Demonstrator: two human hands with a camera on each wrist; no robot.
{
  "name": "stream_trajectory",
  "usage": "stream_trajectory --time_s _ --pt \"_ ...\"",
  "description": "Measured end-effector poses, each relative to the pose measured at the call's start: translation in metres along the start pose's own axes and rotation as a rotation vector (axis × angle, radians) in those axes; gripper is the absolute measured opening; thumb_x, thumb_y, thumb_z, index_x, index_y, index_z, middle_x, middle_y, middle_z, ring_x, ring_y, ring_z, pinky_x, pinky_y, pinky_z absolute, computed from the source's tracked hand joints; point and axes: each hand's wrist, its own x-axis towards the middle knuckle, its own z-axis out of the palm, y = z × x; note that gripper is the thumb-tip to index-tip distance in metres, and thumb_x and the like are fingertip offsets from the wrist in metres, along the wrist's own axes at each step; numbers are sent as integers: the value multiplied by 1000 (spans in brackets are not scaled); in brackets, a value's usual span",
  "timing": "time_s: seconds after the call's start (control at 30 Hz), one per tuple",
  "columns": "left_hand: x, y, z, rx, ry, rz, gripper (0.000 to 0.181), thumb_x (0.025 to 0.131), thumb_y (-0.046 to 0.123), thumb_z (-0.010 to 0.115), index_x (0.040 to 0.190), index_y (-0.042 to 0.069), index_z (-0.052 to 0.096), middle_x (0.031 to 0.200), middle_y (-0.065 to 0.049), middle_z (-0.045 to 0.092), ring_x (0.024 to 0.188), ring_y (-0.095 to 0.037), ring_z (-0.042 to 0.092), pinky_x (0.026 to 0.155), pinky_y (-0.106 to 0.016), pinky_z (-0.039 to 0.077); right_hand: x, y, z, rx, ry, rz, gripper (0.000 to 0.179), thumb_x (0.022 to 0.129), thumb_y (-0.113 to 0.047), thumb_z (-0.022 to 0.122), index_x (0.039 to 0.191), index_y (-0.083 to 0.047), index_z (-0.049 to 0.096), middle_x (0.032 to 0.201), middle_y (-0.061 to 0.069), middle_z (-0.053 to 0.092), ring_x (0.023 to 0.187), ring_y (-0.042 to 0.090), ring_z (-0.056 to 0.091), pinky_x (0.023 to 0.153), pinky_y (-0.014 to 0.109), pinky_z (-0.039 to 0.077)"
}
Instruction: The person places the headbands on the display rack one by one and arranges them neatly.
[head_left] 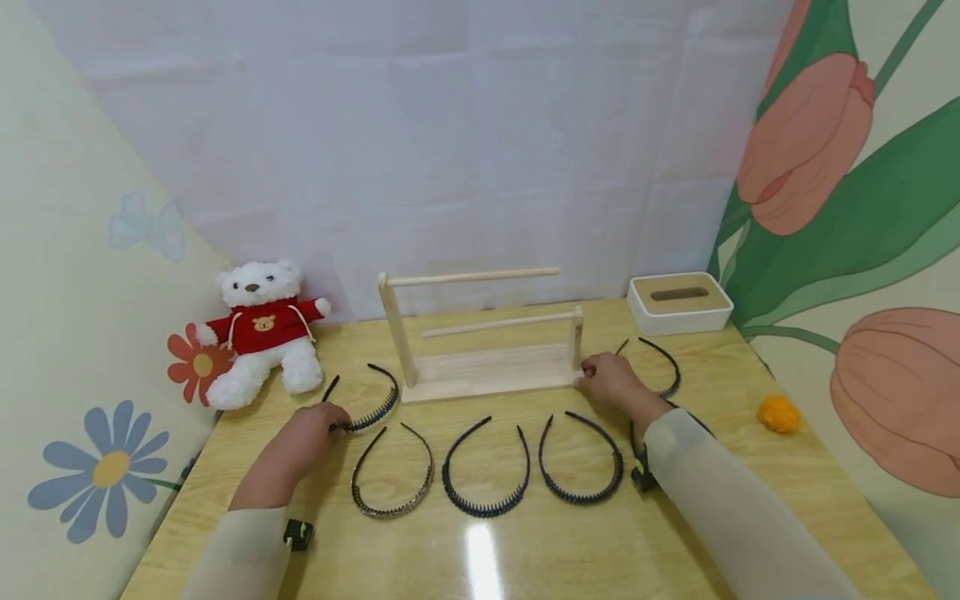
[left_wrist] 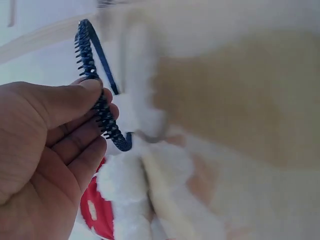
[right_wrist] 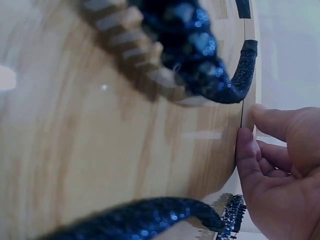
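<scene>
A dark toothed headband (head_left: 372, 417) is pinched between the thumb and fingers of my left hand (head_left: 307, 433), left of the wooden rack. The left wrist view shows this headband (left_wrist: 103, 112) with its comb teeth under the thumb. My right hand (head_left: 611, 382) grips the right end of the wooden rack's base (head_left: 491, 371). In the right wrist view, the thumb and fingers of the right hand (right_wrist: 282, 165) meet at the thin wooden edge. Three headbands lie in front of the rack: a speckled headband (head_left: 392, 512), a middle headband (head_left: 483, 510) and a right headband (head_left: 592, 498).
Behind the right hand lies another headband (head_left: 675, 371); one more is partly hidden under the right forearm. A white tissue box (head_left: 678, 304) stands back right, an orange ball (head_left: 780, 414) near the right edge. A white teddy bear (head_left: 262, 333) in red sits back left.
</scene>
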Motion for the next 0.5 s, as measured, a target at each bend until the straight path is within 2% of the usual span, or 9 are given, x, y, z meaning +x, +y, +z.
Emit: stream_trajectory --time_s 0.13,0.2,0.27,0.33,0.4,0.47,0.5 --pt "-1 10 -13 -87 64 -39 14 103 1 70 116 -4 75 114 -22 77 111 -46 73 95 -64 59 -1 1 1 5 -4 -2 24 108 -21 71 90 -6 63 88 6 57 81 21 52 72 32 44" --pt "-1 16 -21 -158 87 -67 19 108 6 67 123 -3 73 118 -22 77 114 -45 72 95 -63 60 -1 1 1 2 -3 -5 22 107 -22 71 96 -4 66 91 7 59 85 23 54 75 34 47" --pt "0 22 -29 -243 103 -92 24 112 13 63 129 -3 70 120 -21 78 114 -41 73 94 -55 63 -1 2 2 5 3 -3 21 107 -22 72 107 -1 71 96 8 63 90 24 58 81 37 51" --pt "2 27 -34 -377 121 -120 29 115 17 59 133 -4 67 119 -19 78 112 -32 74 93 -39 64 0 3 2 5 5 -3 25 107 -22 72 117 1 72 101 9 66 95 25 60 85 40 53" --pt "3 31 -37 -552 143 -152 33 116 20 56 135 -6 65 116 -12 79 106 -19 74 90 -24 60 0 4 2 9 9 -4 29 107 -22 72 125 1 73 104 9 67 97 26 61 88 42 55" --pt "5 33 -38 -752 155 -202 36 117 22 54 139 -6 61 113 -1 78 104 -8 72 90 -14 57 1 5 2 11 7 -3 32 107 -22 72 128 2 72 105 10 68 98 26 62 90 43 55" --pt "6 33 -37 -874 166 -226 34 117 23 54 136 -3 63 111 3 76 102 -6 70 90 -12 56 1 5 3 10 7 -4 34 107 -22 72 130 3 72 106 10 69 99 26 62 91 43 56"
